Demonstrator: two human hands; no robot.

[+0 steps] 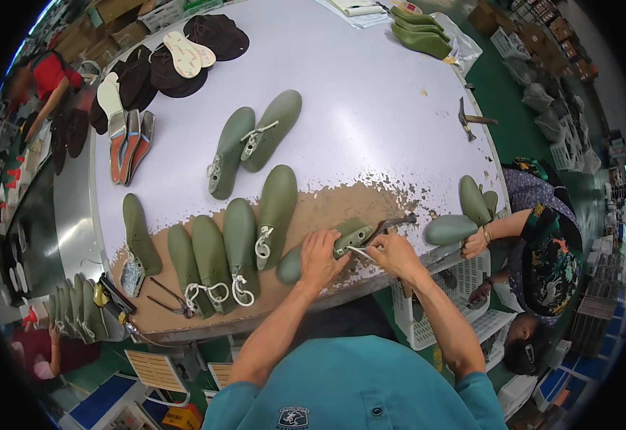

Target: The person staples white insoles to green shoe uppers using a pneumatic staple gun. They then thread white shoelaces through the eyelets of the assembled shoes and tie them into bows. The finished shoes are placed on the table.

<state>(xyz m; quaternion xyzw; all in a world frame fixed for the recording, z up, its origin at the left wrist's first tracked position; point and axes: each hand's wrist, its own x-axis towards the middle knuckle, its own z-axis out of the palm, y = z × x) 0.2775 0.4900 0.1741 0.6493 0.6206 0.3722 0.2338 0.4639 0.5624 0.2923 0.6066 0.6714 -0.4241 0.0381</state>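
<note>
A green shoe last (289, 266) lies on its side at the table's near edge, with a whitish metal-looking fitting at one end. My left hand (321, 256) is closed around it, holding it against the table. My right hand (397, 256) pinches a white cord (358, 251) that runs to the fitted end of the last. Just beyond my right fingers is a dark hammer head (393, 223); most of its handle is hidden by my hand. To the left, several green lasts (238, 240) stand in a row, some with white cord loops (242, 290).
Two lasts (271, 129) lie mid-table. Pincers (172, 299) rest near the front left edge, another hammer (475, 120) at the right. Dark shoe uppers (215, 37) are stacked far left. A co-worker's hand (475, 244) touches lasts at right, above a white crate (427, 326).
</note>
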